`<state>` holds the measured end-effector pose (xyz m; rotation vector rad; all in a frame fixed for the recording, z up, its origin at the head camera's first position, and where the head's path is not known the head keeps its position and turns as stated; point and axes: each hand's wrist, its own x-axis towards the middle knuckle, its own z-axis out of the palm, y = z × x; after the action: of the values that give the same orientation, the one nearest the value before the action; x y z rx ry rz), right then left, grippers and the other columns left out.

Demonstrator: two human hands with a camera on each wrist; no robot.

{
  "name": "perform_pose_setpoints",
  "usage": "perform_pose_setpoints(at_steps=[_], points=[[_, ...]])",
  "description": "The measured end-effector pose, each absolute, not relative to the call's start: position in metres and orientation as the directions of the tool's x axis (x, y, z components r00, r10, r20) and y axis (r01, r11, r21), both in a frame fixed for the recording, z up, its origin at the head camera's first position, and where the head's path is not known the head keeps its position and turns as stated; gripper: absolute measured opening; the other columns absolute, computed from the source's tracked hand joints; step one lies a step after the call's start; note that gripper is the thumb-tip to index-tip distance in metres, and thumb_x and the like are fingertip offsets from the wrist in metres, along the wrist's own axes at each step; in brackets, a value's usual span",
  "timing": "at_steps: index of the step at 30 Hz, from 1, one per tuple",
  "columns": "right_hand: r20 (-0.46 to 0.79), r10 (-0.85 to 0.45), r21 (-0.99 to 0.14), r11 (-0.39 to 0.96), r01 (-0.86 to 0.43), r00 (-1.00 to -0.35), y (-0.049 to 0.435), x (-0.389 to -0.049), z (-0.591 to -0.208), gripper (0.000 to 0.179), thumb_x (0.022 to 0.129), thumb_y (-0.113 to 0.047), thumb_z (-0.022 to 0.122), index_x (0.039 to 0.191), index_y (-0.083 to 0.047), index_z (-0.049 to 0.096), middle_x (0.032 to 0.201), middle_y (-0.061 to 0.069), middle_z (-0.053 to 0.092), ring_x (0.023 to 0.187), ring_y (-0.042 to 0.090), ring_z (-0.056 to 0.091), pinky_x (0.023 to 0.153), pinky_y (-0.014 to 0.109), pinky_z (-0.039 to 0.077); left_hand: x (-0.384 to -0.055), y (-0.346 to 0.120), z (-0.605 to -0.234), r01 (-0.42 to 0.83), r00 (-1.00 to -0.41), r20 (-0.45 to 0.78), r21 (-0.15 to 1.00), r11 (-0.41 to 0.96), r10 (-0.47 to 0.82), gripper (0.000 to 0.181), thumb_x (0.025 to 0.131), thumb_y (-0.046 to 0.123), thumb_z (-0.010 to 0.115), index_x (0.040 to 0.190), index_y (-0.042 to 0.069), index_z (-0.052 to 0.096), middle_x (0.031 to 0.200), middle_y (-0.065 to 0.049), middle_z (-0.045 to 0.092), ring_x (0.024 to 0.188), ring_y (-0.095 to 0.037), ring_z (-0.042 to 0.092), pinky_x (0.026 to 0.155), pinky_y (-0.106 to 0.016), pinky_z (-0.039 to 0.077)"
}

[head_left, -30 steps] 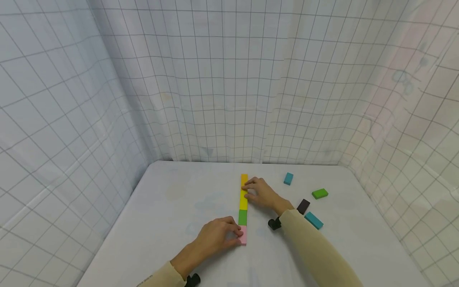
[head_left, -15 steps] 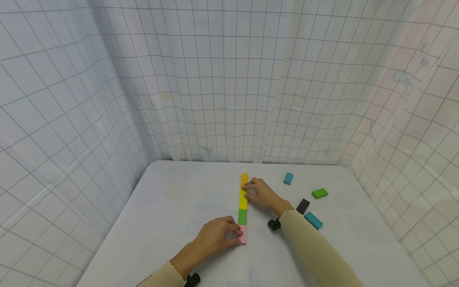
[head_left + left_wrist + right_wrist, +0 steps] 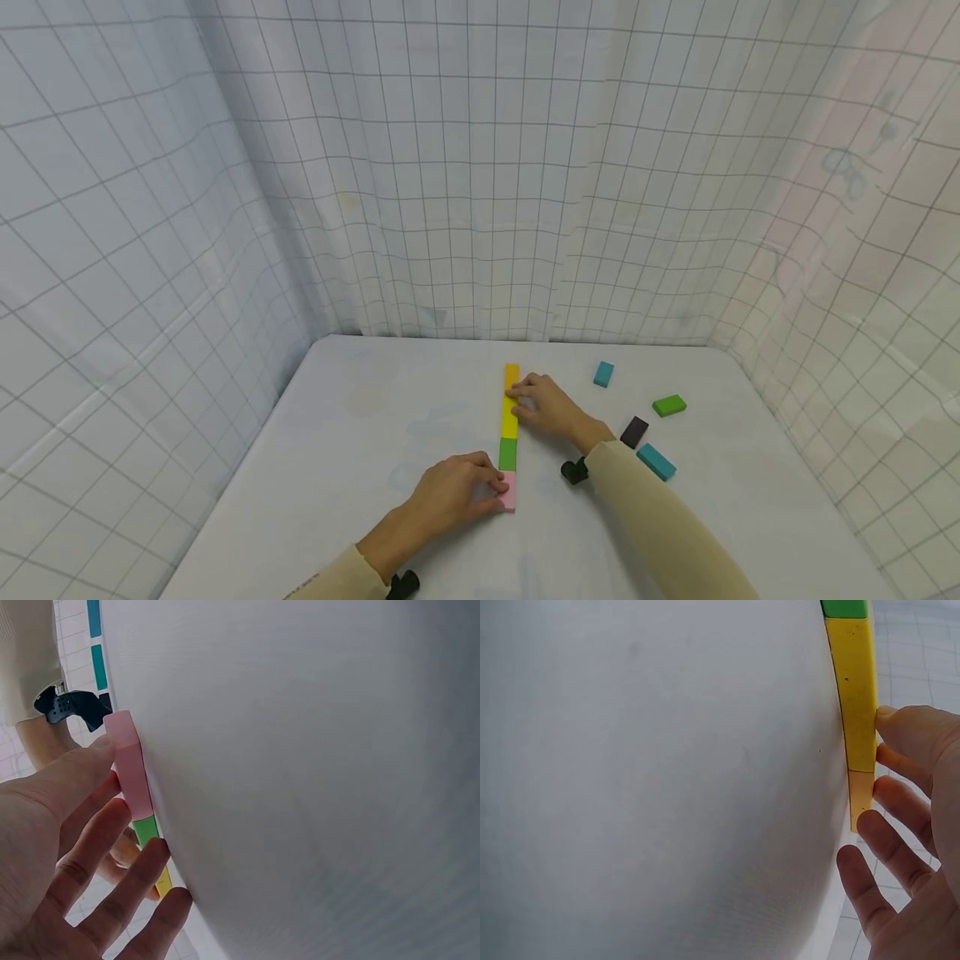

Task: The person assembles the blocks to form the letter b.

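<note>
A straight row of flat blocks runs away from the person on the white table. Nearest is a pink block [image 3: 510, 499], followed by a green block [image 3: 507, 454], a yellow block [image 3: 509, 427] and another yellow block [image 3: 512, 373] at the far end. My left hand [image 3: 454, 490] holds the pink block from the left, thumb and fingertips on it. From the right, my right hand [image 3: 552, 407] has its thumb and index finger on the nearer yellow block, as the right wrist view shows; its other fingers are spread apart beside the row's far end.
Loose blocks lie right of the row: a small blue block [image 3: 603, 373], a green one [image 3: 669, 406], a black one [image 3: 634, 432] and a longer blue one [image 3: 656, 462]. The last two lie beside my right sleeve [image 3: 660, 517]. Grid-patterned cloth [image 3: 495, 183] walls the table.
</note>
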<state>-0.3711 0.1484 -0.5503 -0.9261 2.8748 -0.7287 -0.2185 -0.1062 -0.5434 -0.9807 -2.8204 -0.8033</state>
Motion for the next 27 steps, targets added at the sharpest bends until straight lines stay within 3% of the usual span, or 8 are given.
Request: perform_pose_setpoints(at_steps=[16, 22, 27], points=[[0.123, -0.578, -0.435, 0.699, -0.567, -0.807, 0.1488, -0.3678, -0.5470, 0.040, 0.114, -0.020, 0.077, 0.152, -0.006, 0.077, 0.160, 0.018, 0.068, 0.151, 0.043, 0.060, 0.133, 0.062, 0.049, -0.2199, -0.1060, -0.5426, 0.598, -0.793, 0.201, 0.443, 0.669, 0.575, 0.017, 0.097, 0.034, 0.098, 0.111, 0.026, 0.094, 0.114, 0.015, 0.082, 0.102, -0.003, 0.078, 0.088, -0.029, 0.068], [0.169, -0.595, -0.443, 0.666, -0.600, -0.786, 0.1514, -0.3667, -0.5478, 0.040, 0.113, -0.020, 0.077, 0.149, -0.001, 0.077, 0.158, 0.022, 0.068, 0.148, 0.048, 0.061, 0.130, 0.068, 0.050, -0.2180, -0.1051, -0.5414, 0.597, -0.793, 0.205, 0.442, 0.669, 0.573, 0.016, 0.097, 0.034, 0.098, 0.110, 0.026, 0.094, 0.113, 0.015, 0.082, 0.101, -0.006, 0.079, 0.087, -0.029, 0.068], [0.203, -0.610, -0.451, 0.636, -0.626, -0.766, 0.1572, -0.3675, -0.5487, 0.041, 0.114, -0.024, 0.077, 0.150, -0.003, 0.077, 0.157, 0.023, 0.067, 0.147, 0.047, 0.061, 0.130, 0.065, 0.051, -0.2174, -0.1052, -0.5421, 0.604, -0.790, 0.218, 0.438, 0.666, 0.573, 0.015, 0.097, 0.034, 0.099, 0.108, 0.026, 0.094, 0.112, 0.015, 0.081, 0.100, -0.005, 0.079, 0.087, -0.029, 0.068]])
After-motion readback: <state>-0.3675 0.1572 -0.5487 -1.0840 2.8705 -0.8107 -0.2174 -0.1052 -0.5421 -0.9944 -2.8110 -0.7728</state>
